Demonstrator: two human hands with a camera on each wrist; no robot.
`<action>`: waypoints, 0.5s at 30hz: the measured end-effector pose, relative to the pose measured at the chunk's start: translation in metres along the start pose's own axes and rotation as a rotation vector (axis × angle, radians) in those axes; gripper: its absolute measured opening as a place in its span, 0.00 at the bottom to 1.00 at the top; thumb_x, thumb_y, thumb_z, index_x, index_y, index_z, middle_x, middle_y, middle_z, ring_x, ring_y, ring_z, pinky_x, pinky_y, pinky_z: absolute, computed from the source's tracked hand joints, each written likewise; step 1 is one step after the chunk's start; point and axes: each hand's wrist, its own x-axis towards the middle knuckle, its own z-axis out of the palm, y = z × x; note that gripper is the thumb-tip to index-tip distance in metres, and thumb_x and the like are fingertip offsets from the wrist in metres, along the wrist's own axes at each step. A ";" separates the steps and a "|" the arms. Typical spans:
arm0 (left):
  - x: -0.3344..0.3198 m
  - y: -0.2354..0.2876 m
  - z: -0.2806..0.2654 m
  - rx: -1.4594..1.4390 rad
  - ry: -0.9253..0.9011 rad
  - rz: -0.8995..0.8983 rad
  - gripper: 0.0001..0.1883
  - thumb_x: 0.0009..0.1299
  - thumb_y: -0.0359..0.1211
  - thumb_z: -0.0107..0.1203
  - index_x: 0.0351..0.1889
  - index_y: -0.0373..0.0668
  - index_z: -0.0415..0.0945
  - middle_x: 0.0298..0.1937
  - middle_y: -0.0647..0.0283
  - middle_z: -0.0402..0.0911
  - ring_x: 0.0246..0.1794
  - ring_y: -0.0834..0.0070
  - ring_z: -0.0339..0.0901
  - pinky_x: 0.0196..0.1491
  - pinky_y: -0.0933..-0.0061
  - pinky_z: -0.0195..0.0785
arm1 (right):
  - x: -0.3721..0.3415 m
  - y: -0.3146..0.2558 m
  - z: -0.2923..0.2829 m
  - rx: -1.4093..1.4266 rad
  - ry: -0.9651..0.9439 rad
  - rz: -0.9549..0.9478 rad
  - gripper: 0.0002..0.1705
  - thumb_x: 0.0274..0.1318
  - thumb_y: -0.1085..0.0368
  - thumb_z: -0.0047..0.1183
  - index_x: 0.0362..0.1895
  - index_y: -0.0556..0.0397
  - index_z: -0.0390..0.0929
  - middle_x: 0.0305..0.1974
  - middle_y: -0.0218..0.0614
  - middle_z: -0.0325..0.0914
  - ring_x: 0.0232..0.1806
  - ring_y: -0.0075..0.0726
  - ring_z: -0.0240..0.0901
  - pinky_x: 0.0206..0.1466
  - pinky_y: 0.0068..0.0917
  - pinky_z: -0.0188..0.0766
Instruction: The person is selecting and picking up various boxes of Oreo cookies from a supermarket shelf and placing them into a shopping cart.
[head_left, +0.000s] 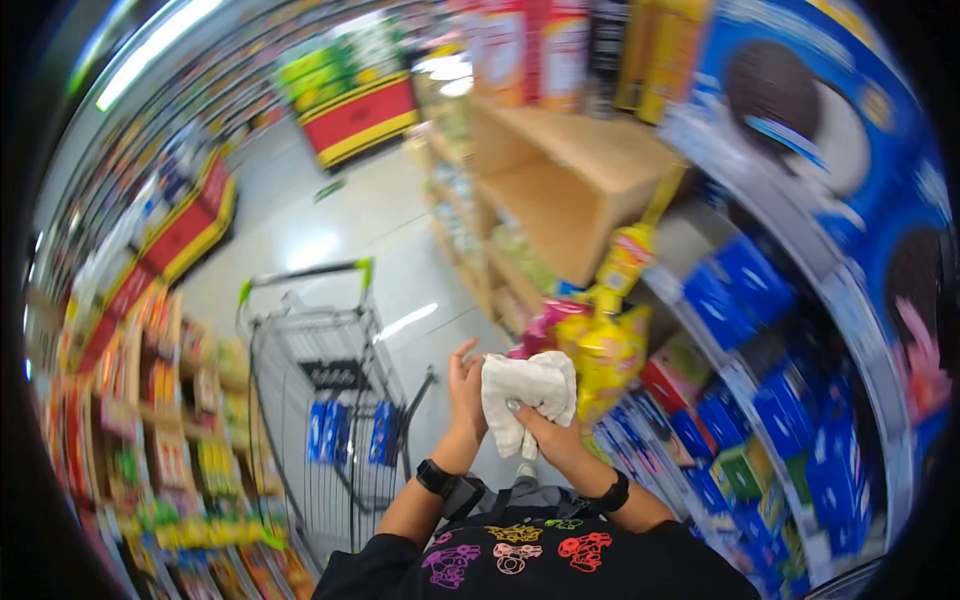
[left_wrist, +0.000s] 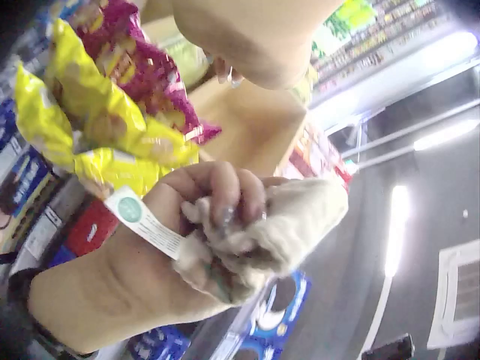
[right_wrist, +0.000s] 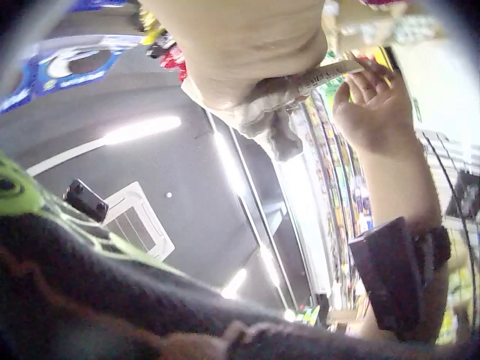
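The right hand (head_left: 550,438) grips a folded off-white cloth (head_left: 530,382), thumb on top, likely keeping its folds together; the left hand (head_left: 466,395), released, opens beside it.

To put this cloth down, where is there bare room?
The open wooden compartment below the tall packs looks bare, and so does the floor between the cart and the wooden unit. Crowded: yellow bags beside the white cloth, and blue packs at right.
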 end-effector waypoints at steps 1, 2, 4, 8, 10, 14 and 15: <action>-0.027 -0.002 -0.020 -0.040 0.112 -0.040 0.16 0.65 0.29 0.46 0.51 0.45 0.60 0.41 0.58 0.73 0.37 0.74 0.73 0.40 0.74 0.70 | -0.015 0.005 0.014 0.149 -0.018 0.105 0.24 0.47 0.73 0.53 0.51 0.58 0.63 0.46 0.36 0.70 0.49 0.29 0.67 0.51 0.24 0.64; -0.053 -0.004 -0.039 -0.089 0.211 -0.081 0.15 0.65 0.29 0.46 0.50 0.44 0.60 0.41 0.58 0.73 0.37 0.74 0.73 0.39 0.74 0.70 | -0.030 0.008 0.025 0.288 -0.020 0.209 0.23 0.47 0.73 0.53 0.50 0.59 0.64 0.45 0.36 0.71 0.48 0.27 0.67 0.50 0.23 0.65; 0.027 -0.018 -0.103 -0.367 0.303 0.009 0.15 0.65 0.29 0.46 0.49 0.43 0.60 0.39 0.59 0.73 0.36 0.75 0.72 0.39 0.73 0.70 | 0.053 0.075 0.055 0.111 -0.179 0.253 0.22 0.47 0.73 0.53 0.50 0.59 0.65 0.44 0.35 0.71 0.46 0.26 0.68 0.49 0.23 0.65; -0.021 0.021 -0.237 -0.169 0.762 0.131 0.15 0.63 0.28 0.44 0.48 0.42 0.60 0.33 0.60 0.73 0.31 0.75 0.72 0.32 0.77 0.68 | 0.030 0.154 0.136 -0.110 -0.321 0.387 0.14 0.47 0.72 0.52 0.41 0.60 0.72 0.36 0.33 0.75 0.39 0.25 0.71 0.41 0.23 0.68; -0.036 0.053 -0.275 -0.104 1.022 0.217 0.15 0.62 0.27 0.43 0.48 0.42 0.60 0.31 0.60 0.72 0.29 0.76 0.72 0.29 0.79 0.66 | 0.027 0.202 0.152 -0.285 -0.336 0.326 0.10 0.46 0.70 0.52 0.36 0.61 0.75 0.30 0.34 0.77 0.34 0.25 0.73 0.37 0.24 0.68; -0.053 0.079 -0.391 -0.061 1.195 0.480 0.15 0.62 0.27 0.42 0.48 0.41 0.59 0.29 0.61 0.73 0.26 0.78 0.71 0.27 0.81 0.63 | 0.048 0.260 0.177 -0.543 -0.421 0.312 0.12 0.45 0.68 0.53 0.35 0.62 0.74 0.29 0.38 0.77 0.33 0.27 0.73 0.36 0.26 0.68; -0.051 0.091 -0.418 -0.017 1.224 0.527 0.15 0.62 0.27 0.41 0.48 0.41 0.59 0.29 0.61 0.73 0.25 0.78 0.71 0.26 0.81 0.63 | 0.062 0.273 0.189 -0.592 -0.459 0.268 0.12 0.44 0.67 0.53 0.34 0.62 0.74 0.29 0.40 0.77 0.33 0.27 0.73 0.35 0.27 0.68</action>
